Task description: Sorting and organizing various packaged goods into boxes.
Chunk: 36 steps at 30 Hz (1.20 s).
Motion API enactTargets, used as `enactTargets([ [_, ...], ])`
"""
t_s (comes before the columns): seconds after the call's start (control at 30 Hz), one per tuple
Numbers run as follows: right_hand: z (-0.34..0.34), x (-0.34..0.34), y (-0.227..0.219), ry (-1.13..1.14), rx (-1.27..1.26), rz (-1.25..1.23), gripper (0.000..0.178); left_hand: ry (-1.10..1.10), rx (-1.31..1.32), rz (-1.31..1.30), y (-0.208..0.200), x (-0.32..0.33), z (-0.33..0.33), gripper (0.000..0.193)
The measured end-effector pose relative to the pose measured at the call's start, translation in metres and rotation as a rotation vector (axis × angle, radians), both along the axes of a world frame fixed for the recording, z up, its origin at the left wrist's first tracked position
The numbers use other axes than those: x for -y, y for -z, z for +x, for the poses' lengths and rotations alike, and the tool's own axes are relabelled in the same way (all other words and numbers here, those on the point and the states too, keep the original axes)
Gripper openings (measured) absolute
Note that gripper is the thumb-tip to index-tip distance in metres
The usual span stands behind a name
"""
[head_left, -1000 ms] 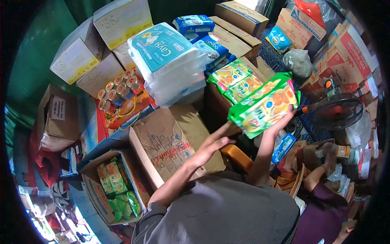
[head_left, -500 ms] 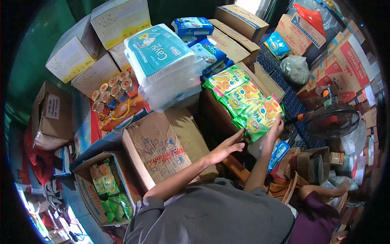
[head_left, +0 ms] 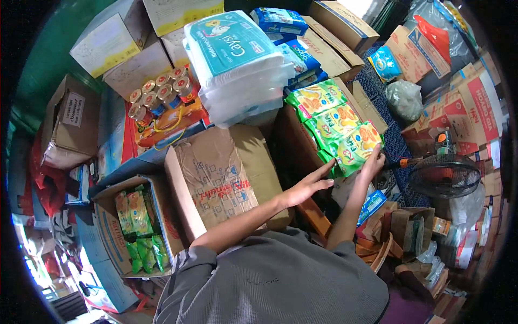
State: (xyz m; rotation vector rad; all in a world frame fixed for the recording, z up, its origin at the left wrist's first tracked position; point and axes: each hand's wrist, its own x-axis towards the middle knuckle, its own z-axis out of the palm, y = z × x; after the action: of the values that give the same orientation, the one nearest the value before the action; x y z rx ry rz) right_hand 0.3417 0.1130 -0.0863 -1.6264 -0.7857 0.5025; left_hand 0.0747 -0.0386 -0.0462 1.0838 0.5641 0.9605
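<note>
Snack packet (head_left: 355,147), one: glossy green-and-pale wrapper, printed with orange-yellow baked goods; printed face up, lying aslant at the near end of a row, close against two matching packets (head_left: 333,122).

1. Shirt (head_left: 291,281): grey with a faint brownish cast, loose, in a cloth with a fine, closely ribbed or meshed texture.
2. Marking: one short line of small, dark lettering (head_left: 261,281) on the body of the shirt, too small to make out.
3. Left sleeve (head_left: 198,262): short, the same grey, with darker creases along it.
4. Right sleeve (head_left: 345,251): short, grey and plain, matching the left one.
5. Left forearm (head_left: 243,227) and right forearm (head_left: 348,208): bare, slim.
6. Left hand (head_left: 300,193) and right hand (head_left: 372,165): bare, with slender fingers (head_left: 319,174).
</note>
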Motion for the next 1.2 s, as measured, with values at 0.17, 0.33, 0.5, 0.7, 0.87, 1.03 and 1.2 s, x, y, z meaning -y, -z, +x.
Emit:
enactTargets([
  [0.17,0.002,0.0,-0.001,-0.056,-0.152,0.061,0.068,-0.013,0.054,-0.086,-0.005,-0.001,-0.004,0.088],
  [0.33,-0.006,0.016,-0.022,0.221,0.15,0.161,0.057,-0.111,0.036,-0.073,-0.02,0.03,-0.038,0.074],
  [0.5,-0.054,0.055,-0.076,0.191,0.79,0.582,0.021,-0.383,-0.076,0.042,-0.027,0.083,-0.12,0.058],
  [0.7,-0.153,0.077,-0.113,-0.083,0.801,0.818,0.007,-1.078,-0.3,-0.104,-0.021,0.181,-0.24,0.047],
  [0.87,-0.269,0.117,-0.088,-0.775,0.355,0.706,0.009,-1.496,-0.748,-0.131,0.006,0.262,-0.343,0.035],
  [1.03,-0.36,0.184,-0.093,-1.397,0.354,0.556,0.009,-1.548,-1.41,-0.311,0.04,0.344,-0.417,0.042],
  [1.2,-0.426,0.225,-0.103,-1.845,0.424,0.696,0.019,-1.336,-1.7,-0.659,0.074,0.377,-0.438,0.086],
])
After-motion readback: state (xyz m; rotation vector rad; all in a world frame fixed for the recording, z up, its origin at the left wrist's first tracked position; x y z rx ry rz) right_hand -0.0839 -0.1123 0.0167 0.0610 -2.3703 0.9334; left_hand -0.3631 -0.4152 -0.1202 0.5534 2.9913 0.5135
